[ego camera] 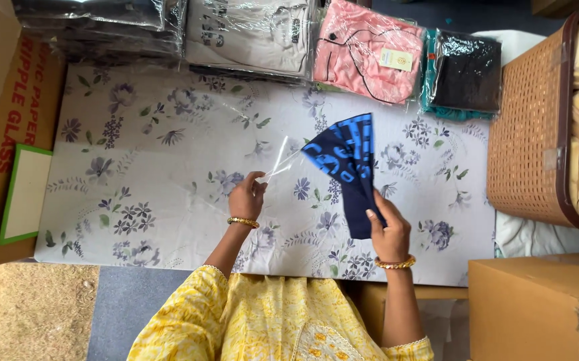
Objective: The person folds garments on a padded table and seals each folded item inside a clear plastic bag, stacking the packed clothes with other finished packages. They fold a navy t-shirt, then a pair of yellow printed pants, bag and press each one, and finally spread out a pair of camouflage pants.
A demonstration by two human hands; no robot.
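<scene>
**Folded garment held at the mouth of a clear bag**

Nearest the camera, yellow embroidered sleeves (249, 321) lead out to two forearms, each with a gold bangle at the wrist. The right hand (388, 230) is closed around the lower end of a folded navy garment with bright blue print (346, 160), thumb across the front and fingers wrapped behind, wrist cocked so the cloth stands up and away from the body. The left hand (247, 196) is pinched shut, thumb against fingertips, on the edge of a clear plastic bag (283, 160) (thin and hard to trace against the pattern), which stretches from that pinch towards the garment's printed end.

To my eye, this goes best if the left hand keeps the film taut and its mouth open while the right keeps the fold flat and square, so no corner catches on the plastic; a firm grip low on the cloth helps steer it.

Both hands hover over a floral sheet (156, 174) covering the work surface. Beyond it lies a row of bagged garments: a pale one (249, 33), a pink one (363, 53), a black one (467, 70). A woven basket (527, 134) stands at the right, and a brown carton (537, 301) sits near the right elbow.
</scene>
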